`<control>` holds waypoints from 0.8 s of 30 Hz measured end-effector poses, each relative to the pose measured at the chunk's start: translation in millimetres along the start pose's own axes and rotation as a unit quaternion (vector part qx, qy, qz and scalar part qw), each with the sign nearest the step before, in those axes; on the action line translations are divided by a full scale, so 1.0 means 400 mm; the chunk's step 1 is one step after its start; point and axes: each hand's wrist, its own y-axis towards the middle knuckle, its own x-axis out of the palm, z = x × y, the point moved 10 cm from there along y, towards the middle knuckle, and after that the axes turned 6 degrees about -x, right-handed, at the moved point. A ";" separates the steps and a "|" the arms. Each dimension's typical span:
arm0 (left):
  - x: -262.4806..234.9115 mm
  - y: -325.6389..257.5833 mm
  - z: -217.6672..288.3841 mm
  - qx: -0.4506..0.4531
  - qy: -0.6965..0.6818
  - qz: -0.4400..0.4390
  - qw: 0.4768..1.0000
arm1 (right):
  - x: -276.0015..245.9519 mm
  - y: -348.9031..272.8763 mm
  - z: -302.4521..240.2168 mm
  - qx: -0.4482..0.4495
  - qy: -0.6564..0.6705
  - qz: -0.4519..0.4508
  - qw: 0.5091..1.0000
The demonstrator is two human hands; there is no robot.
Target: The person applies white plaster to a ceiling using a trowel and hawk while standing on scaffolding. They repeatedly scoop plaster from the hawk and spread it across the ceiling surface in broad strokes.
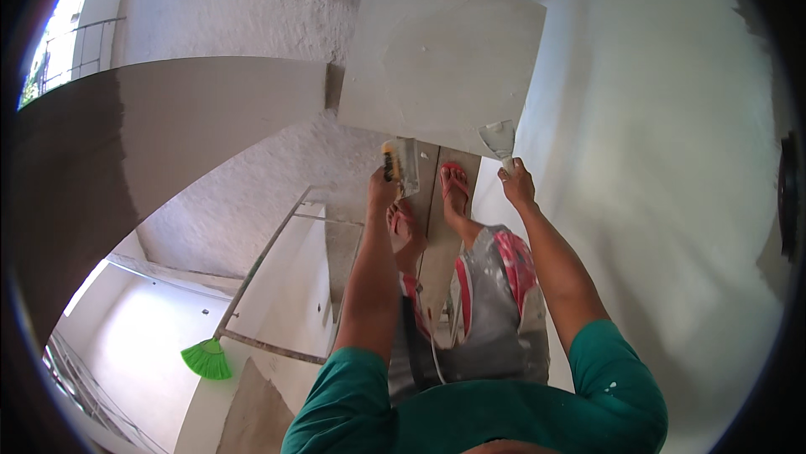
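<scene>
My left hand (382, 189) is closed round the yellow-and-black handle of a plastering trowel (408, 167), its flat blade smeared with pale material. To its right, my right hand (519, 184) grips the handle of a putty knife (498, 137), whose wide blade points away from me and carries whitish residue. Just beyond both tools is a large pale flat surface (445, 51), smooth with a few small specks. The putty knife overlaps its near edge in view; whether they touch I cannot tell.
My feet, in red flip-flops (453, 167), stand on narrow wooden planks (438, 265). A metal scaffold frame (264, 257) is at the left, with a green broom head (206, 359) by its corner. A whitish wall (646, 160) rises close on the right; a curved wall edge (210, 101) spans the left.
</scene>
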 end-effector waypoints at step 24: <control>0.146 0.234 -0.098 0.065 -0.031 0.021 0.997 | 0.166 0.267 0.009 -0.119 -0.080 -0.070 0.987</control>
